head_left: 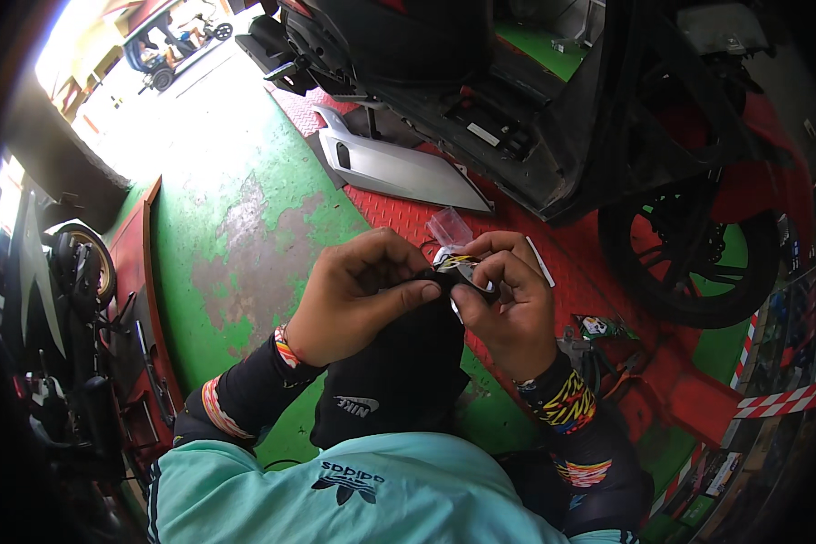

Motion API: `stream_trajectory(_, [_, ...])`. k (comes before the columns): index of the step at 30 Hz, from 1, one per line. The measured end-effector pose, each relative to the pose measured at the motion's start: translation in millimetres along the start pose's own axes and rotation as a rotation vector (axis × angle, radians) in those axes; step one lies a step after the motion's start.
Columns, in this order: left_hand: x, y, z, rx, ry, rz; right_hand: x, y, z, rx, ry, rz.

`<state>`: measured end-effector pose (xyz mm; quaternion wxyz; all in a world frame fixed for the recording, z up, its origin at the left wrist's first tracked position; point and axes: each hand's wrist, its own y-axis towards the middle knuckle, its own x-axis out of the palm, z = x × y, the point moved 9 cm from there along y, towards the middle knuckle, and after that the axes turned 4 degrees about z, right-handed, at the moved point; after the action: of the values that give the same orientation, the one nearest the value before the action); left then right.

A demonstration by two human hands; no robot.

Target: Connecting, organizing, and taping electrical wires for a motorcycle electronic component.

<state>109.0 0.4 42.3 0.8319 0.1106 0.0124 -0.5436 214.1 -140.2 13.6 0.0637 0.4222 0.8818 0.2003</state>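
Observation:
In front of my chest, both hands are closed on a small bundle of wires (456, 261), with yellow, white and black strands showing. My left hand (358, 286) pinches its black part between thumb and forefinger. From the other side, my right hand (515, 308) grips the bundle with thumb and curled fingers. The fingers cover much of it, so what the black part is cannot be made out. Just beyond the fingertips is a clear plastic box (449, 228). A thin white flat piece (541, 261) shows behind my right hand.
A partly stripped scooter (553, 118) stands ahead on a red metal platform (567, 245). Its silver side panel (408, 168) lies on the platform's left part. The black wheel (698, 245) is at right, above a red metal part (689, 390). Another motorcycle (59, 335) stands far left.

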Motion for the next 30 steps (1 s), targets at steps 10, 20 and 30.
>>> stream_trajectory(10, [3.6, 1.7, 40.5, 0.172, 0.001, -0.008, 1.9, 13.3, -77.9, -0.202, -0.275, -0.058])
stream_trajectory(20, [32.5, 12.8, 85.6, 0.238, -0.09, 0.008, -20.1, 31.4, -103.6, -0.143, -0.226, -0.104])
stream_trajectory(30, [85.6, 42.2, 97.1, 0.164, -0.415, -0.109, -69.9, 29.9, -150.9, -0.317, -0.225, -0.161])
